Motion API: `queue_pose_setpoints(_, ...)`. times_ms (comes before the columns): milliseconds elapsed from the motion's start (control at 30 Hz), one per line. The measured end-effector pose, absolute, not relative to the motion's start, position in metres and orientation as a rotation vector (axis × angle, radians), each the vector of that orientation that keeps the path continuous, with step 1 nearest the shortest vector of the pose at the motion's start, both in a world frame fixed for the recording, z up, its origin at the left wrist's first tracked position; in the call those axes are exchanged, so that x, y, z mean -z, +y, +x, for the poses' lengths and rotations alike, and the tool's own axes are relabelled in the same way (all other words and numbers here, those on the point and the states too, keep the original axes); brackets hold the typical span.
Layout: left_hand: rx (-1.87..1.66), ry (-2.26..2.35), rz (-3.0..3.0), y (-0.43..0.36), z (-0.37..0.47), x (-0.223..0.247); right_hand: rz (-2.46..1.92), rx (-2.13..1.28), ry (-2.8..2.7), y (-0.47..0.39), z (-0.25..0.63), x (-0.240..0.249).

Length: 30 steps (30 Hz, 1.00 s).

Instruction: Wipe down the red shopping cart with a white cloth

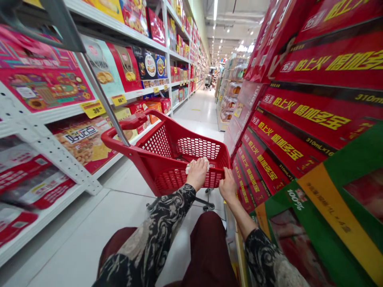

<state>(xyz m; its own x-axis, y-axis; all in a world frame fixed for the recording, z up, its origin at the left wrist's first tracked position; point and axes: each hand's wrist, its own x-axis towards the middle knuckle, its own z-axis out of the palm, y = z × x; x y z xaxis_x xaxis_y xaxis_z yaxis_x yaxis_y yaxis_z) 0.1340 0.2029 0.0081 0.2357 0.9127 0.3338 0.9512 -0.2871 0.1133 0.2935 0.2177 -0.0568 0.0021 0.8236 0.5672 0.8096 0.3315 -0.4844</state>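
Observation:
A red plastic shopping basket cart [149, 159] with perforated sides stands in front of me. My left hand [198, 173] is closed on a crumpled white cloth [204, 161], pressed against the near rim of the basket. At the basket's right corner, my right hand [228, 185] has its fingers closed over the red rim. The basket's inside looks dark, and part of it is hidden by my left hand. A grey metal pole rises from the handle side at the upper left.
Shelves of boxed snacks [119, 81] line the left side. Stacked red drink cartons [299, 115] and a green carton [338, 191] rise close on the right. A tiled aisle [194, 109] runs ahead, with another cart [207, 82] far off.

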Motion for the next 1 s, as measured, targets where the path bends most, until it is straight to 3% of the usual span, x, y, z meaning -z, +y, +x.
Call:
queue_pose_setpoints(167,0.525,-1.637,-2.492,0.201,0.154,0.001,-1.416,0.001,-1.833,0.215,0.293,0.063)
queue_pose_setpoints(433,0.586,-1.825,-2.308,0.201,0.076,-0.007,-1.447,-0.023,-1.92,0.208,0.286,0.061)
queue_pose_setpoints(767,0.551,-1.532,-2.455,0.199,0.152,0.012,-1.417,0.047,-2.028,0.198,0.283,0.063)
queue_pose_setpoints(1000,0.568,-1.735,-2.265,0.202,0.055,0.009,-1.463,0.109,-2.078,0.199,0.284,0.059)
